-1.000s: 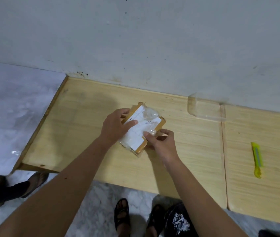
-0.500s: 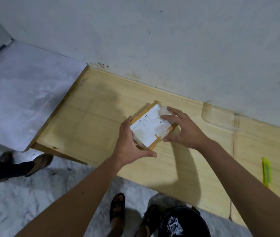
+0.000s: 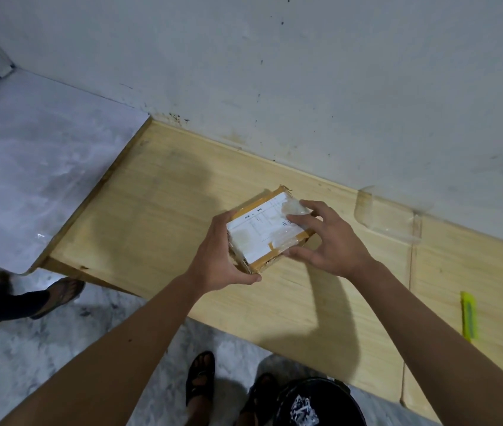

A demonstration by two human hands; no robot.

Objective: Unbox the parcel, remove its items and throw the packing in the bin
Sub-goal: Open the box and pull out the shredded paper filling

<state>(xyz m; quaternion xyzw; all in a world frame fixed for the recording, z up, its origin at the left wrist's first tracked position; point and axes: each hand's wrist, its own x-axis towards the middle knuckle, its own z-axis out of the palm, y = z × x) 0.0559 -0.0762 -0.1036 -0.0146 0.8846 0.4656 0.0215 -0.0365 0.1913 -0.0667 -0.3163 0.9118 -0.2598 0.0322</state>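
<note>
Parcel (image 3: 267, 229) gripped by left hand (image 3: 218, 262) and right hand (image 3: 330, 241) mid-table (image 3: 158, 210); bare wood leftward, yellow cutter (image 3: 469, 315) well right

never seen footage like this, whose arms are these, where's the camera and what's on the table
There is no machine here. The camera sits on a person's head and looks down, so the two bare arms are their own. The left hand grips the near end of a small taped cardboard parcel with a white label; the right hand holds its far side. It is still sealed. Below is a wooden table. A yellow cutter lies to the right, and a black bin stands on the floor by the person's feet.
</note>
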